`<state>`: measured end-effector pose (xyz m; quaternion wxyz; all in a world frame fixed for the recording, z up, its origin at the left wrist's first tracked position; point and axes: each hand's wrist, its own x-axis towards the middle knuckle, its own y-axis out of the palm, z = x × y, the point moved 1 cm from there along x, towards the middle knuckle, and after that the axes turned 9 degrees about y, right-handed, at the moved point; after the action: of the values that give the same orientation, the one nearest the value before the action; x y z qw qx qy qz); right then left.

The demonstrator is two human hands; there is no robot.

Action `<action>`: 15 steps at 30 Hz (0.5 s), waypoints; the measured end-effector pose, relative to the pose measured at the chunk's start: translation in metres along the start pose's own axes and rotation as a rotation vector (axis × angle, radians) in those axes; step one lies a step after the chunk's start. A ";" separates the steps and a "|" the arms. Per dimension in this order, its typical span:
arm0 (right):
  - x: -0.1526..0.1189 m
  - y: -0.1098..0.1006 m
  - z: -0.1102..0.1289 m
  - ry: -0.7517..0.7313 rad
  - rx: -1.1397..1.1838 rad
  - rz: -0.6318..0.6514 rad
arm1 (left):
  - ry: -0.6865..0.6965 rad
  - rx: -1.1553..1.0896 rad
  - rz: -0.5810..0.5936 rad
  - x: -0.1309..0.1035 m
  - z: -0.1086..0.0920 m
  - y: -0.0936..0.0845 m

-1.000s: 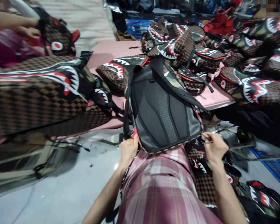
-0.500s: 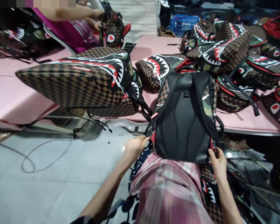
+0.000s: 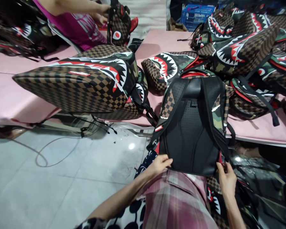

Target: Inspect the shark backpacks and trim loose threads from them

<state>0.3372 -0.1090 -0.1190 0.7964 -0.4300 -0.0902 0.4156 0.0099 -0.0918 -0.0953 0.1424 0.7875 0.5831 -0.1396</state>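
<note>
The backpack (image 3: 192, 136) is held back panel up, its top tilted away toward the tabletop (image 3: 26, 98) and its bottom edge set against the plaid apron (image 3: 173, 200). By the right hand (image 3: 227, 179) its lower right side is gripped, thumb laid along the edge and fingers curled in at the strap's end; the forearm is angled up steeply. The left hand (image 3: 160, 163) is brought in low and slantwise, fingers bent over the lower left corner, though whether that edge is actually pinched cannot be told.
</note>
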 end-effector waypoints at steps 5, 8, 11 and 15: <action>0.000 0.010 0.008 -0.048 -0.009 0.038 | 0.112 0.083 -0.003 0.023 -0.031 -0.023; 0.000 0.017 0.010 -0.033 0.001 0.022 | 0.097 0.006 0.041 0.033 -0.046 -0.035; 0.000 0.017 0.011 -0.029 -0.020 -0.002 | 0.103 -0.391 0.017 0.044 -0.055 -0.036; -0.001 0.001 -0.003 -0.059 -0.027 0.137 | 0.207 -0.725 -0.110 0.059 -0.061 -0.031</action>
<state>0.3376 -0.1109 -0.1218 0.7571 -0.4335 -0.0896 0.4804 0.0001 -0.0081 -0.0636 0.3445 0.6634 0.6474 0.1488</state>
